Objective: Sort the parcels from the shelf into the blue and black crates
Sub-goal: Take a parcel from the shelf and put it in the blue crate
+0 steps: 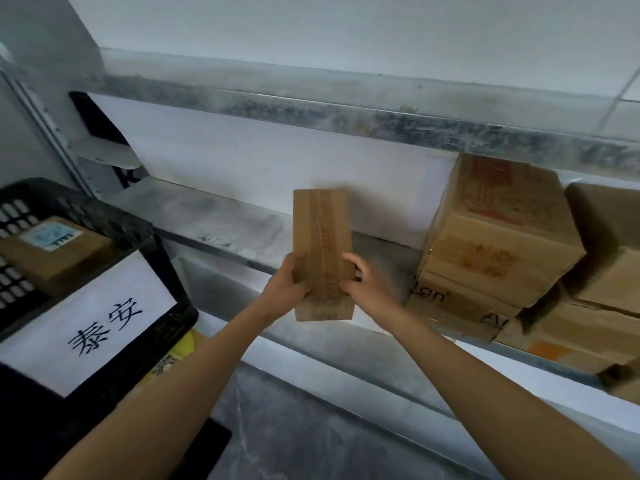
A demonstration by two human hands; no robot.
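Note:
A narrow brown cardboard parcel (321,237) with a red-printed tape strip down its middle is held upright in front of the metal shelf (221,216). My left hand (289,284) grips its lower left edge. My right hand (360,278) grips its lower right edge. A black crate (104,216) stands at the left with a white paper sign (86,323) on its front, and a labelled brown parcel (57,251) lies inside it. No blue crate is in view.
Several stacked cardboard boxes (498,244) fill the shelf's right side, with more boxes (595,317) beyond them. A second metal shelf board (346,112) runs above. Grey floor (294,431) lies below, with something yellow (173,355) under the crate.

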